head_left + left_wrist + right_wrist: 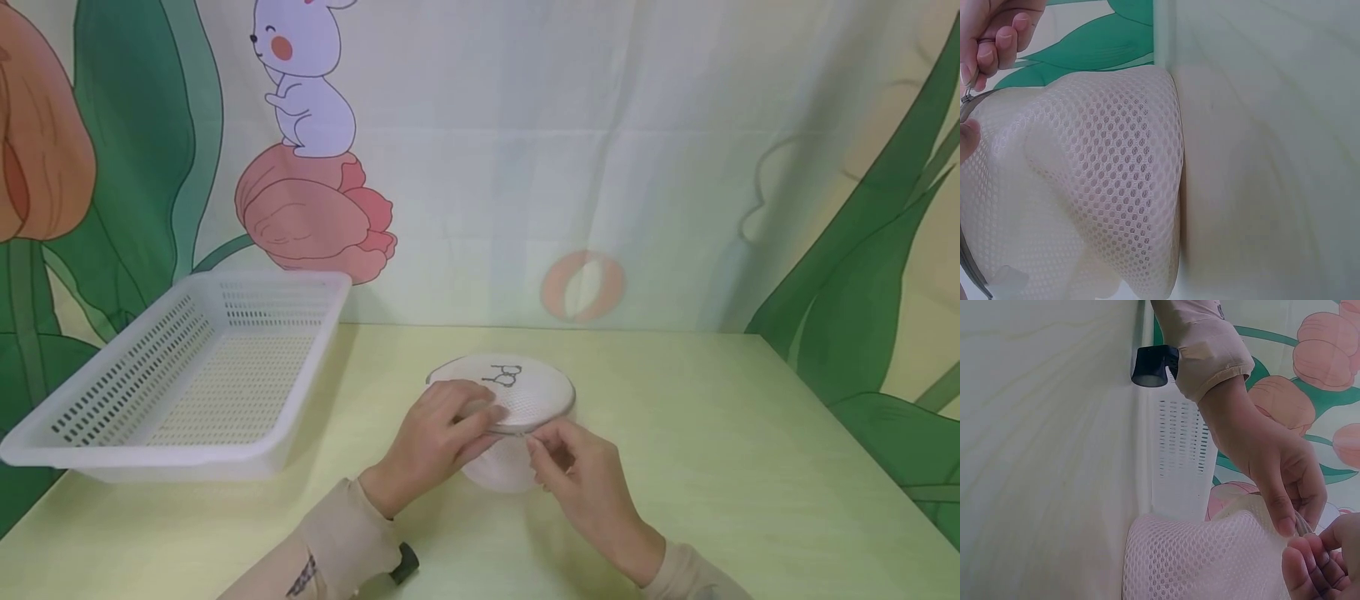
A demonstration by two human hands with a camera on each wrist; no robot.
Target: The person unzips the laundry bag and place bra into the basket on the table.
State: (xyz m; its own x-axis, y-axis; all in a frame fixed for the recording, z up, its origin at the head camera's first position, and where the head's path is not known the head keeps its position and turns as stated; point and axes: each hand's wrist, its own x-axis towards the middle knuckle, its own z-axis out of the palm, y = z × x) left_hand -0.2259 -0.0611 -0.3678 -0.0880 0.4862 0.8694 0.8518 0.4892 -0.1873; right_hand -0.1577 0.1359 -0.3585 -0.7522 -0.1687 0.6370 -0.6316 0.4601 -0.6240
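Observation:
A round white mesh laundry bag (536, 387) stands upright on the table, a small line drawing on its top. My left hand (442, 429) grips the near left rim by the zipper (972, 265), thumb on top. Just to the right, my right hand (581, 479) pinches the zipper pull (967, 97) at the front edge. The bag's honeycomb side (1110, 156) bulges in the left wrist view. In the right wrist view, the left hand (1272, 459) and right hand (1329, 562) meet at the rim, and fingers partly hide the zipper there.
A white slatted plastic basket (300, 417) sits at the table's left side. Behind the pale yellow-green table (712, 467) hangs a printed curtain (480, 167) with a rabbit and flowers. A black camera mount (405, 563) is on the left sleeve.

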